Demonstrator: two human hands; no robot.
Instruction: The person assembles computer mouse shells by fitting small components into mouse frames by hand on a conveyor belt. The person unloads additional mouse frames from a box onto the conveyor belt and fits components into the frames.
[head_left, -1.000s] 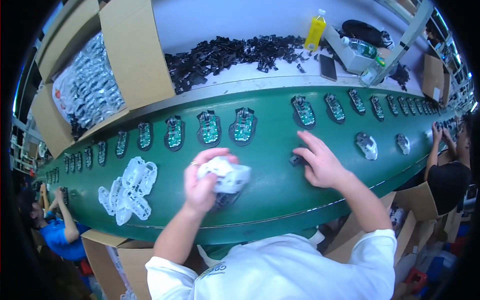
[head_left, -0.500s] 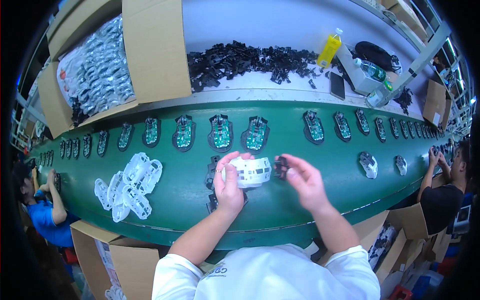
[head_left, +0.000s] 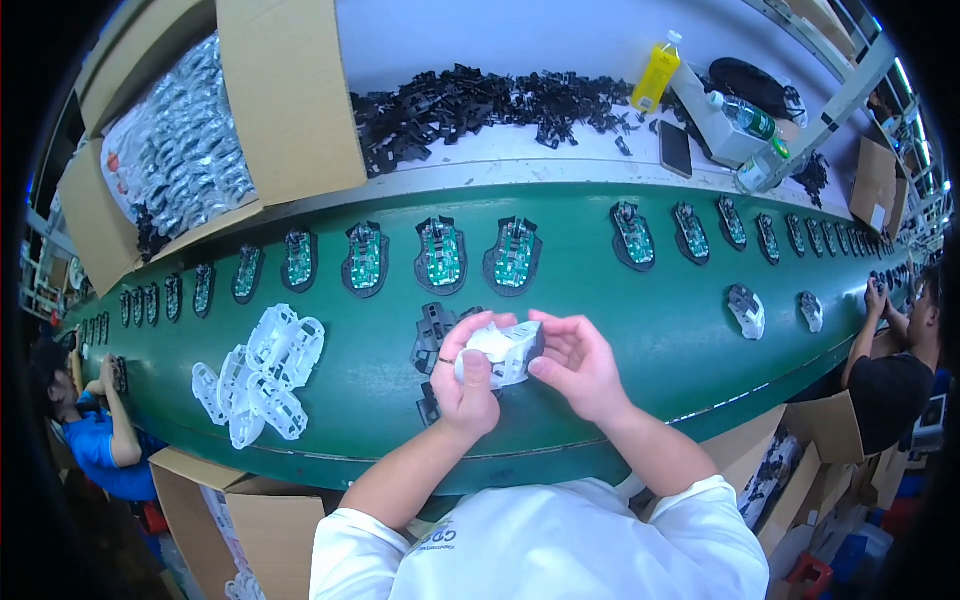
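My left hand point(head_left: 468, 385) is wrapped round a white plastic mouse shell point(head_left: 498, 352) held above the green belt. On the shell's right end sits a black plastic piece point(head_left: 535, 343), gripped by the thumb and fingers of my right hand point(head_left: 582, 368). Partly hidden behind my left hand, dark plastic parts point(head_left: 432, 335) lie on the belt. Left of my hands is a heap of white mouse shells point(head_left: 262, 370). Further right lie two white shells with dark front pieces point(head_left: 746, 310), apart from my hands.
Mouse bases with green circuit boards point(head_left: 441, 256) line the far side of the belt point(head_left: 640, 330). Behind it, a shelf bears a black parts heap point(head_left: 470, 105), a yellow bottle point(head_left: 657, 75) and a phone point(head_left: 675, 148). Cardboard boxes point(head_left: 290, 95) stand around. People work at both ends.
My right hand has moved left, bringing the black piece onto the shell's right end. The shell has been turned in my left hand. The view has shifted slightly.
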